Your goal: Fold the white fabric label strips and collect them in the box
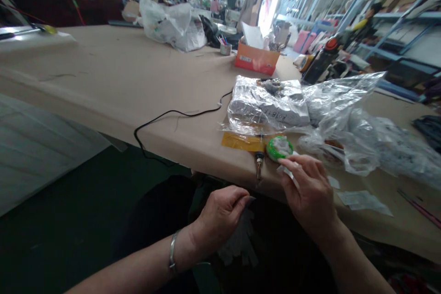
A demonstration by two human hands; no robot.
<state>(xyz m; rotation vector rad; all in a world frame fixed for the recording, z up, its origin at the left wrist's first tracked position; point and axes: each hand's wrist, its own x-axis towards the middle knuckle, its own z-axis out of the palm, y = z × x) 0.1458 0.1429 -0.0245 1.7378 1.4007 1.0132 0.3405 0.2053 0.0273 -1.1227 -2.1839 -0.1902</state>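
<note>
"Left hand (pixel 225 211)?"
"Pinched closed; I can't tell on what."
"Right hand (pixel 308 193)?"
"Loosely curled on a white scrap (pixel 286 171), fingertips at the green dish (pixel 270 149)."
"Why there?"
"Probably for easy reach, beside the soldering iron (pixel 259 160) on the table (pixel 186 87)."

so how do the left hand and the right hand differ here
The left hand is curled in, thumb against fingers; the right hand is spread wider. The left hand is short of the table, while the right hand reaches over it, beside the green dish. The left hand has a bangle at its wrist; the right hand has none. Both are ungloved.
</note>
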